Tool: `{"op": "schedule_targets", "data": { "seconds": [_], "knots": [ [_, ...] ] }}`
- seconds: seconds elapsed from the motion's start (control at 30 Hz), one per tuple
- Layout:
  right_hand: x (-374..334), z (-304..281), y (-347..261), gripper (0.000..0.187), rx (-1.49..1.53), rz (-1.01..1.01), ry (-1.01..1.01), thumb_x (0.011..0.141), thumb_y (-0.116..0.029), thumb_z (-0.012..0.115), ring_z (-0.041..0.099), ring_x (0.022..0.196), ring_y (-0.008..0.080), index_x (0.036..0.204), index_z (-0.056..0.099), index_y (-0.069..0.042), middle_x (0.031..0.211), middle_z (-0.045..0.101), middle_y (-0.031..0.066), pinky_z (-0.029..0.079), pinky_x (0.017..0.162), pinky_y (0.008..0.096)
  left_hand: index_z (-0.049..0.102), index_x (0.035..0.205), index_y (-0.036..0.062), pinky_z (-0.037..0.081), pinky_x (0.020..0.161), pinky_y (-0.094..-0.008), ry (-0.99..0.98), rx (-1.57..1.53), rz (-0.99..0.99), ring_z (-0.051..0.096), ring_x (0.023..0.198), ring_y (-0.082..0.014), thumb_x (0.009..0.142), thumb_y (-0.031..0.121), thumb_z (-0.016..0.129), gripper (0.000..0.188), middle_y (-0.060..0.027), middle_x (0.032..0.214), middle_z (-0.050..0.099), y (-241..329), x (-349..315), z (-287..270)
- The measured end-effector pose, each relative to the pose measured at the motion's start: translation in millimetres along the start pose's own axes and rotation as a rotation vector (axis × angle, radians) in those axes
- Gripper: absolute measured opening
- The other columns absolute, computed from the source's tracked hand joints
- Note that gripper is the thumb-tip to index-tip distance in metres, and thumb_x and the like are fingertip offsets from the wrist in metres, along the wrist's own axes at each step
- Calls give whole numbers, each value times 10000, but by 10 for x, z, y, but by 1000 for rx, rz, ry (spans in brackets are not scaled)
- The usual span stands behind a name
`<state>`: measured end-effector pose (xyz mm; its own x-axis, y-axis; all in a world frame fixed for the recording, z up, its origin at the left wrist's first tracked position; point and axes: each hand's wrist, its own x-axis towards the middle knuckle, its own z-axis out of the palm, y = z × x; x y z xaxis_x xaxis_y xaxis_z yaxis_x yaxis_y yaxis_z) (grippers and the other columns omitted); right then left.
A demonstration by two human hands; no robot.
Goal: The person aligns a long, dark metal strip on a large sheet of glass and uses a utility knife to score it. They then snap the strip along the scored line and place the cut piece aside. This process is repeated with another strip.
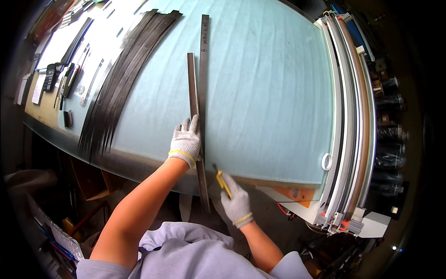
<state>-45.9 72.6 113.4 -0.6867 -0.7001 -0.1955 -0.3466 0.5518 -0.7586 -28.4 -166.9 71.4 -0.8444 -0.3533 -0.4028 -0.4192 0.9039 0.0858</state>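
Both my hands wear grey knit gloves with yellow cuffs. My left hand (185,142) holds a narrow metal angle bar (192,81) down on the table, fingers stretched forward and its thumb hidden. Beside the bar lies a long dark flat strip (203,76) with handwritten marks at its far end. The strip runs away from me, and a dark length continues past the near table edge below my left hand. My right hand (236,202) is closed around a yellow utility knife (223,184), just right of the strip and off the near edge. The knife's tip is blurred.
A pale blue-green sheet (265,93) covers the tabletop. Left of the bar lies a bundle of dark strips (125,74). A calculator (49,77) and several tools lie at far left. A long roller machine (353,116) borders the right side, with a white tape roll (326,162) beside it.
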Motion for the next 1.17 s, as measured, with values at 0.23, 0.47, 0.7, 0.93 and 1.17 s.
{"op": "schedule_targets", "data": {
  "seconds": [0.23,0.47,0.7,0.93,1.17],
  "knots": [
    [1591,440,-81,646,28,-137,185,824,-2,602,654,991,440,1443,495,-157,1151,670,237,547,873,480,429,1466,42,341,1134,-511,10,-36,-5,351,1427,-372,601,394,904,1047,-157,1616,253,0,-8,-16],
    [2012,583,-245,624,-12,-52,85,808,-4,620,629,1113,405,1416,522,-101,1236,648,213,528,954,447,419,1480,70,356,1119,-509,67,-64,-23,365,1416,-366,583,354,907,1060,-153,1591,299,-7,-9,53],
    [1708,662,-74,680,-30,-110,87,827,-18,618,652,1012,431,1466,469,-193,1144,664,240,545,895,480,446,1463,53,360,1117,-513,144,-51,-28,396,1396,-362,738,280,785,832,-148,1585,312,3,25,166],
    [1077,715,107,724,-41,-147,76,863,-55,620,665,947,443,1525,377,-219,1105,656,241,563,831,501,495,1412,1,356,1130,-507,151,-4,-22,395,1400,-350,843,188,662,621,-155,1597,297,6,47,200],
    [398,629,218,713,-225,-88,-2,900,-181,623,677,943,439,1553,338,-217,1138,651,251,579,806,497,488,1434,26,349,1138,-497,56,33,-20,364,1424,-347,744,265,786,788,-151,1616,263,12,45,128]
  ]
}}
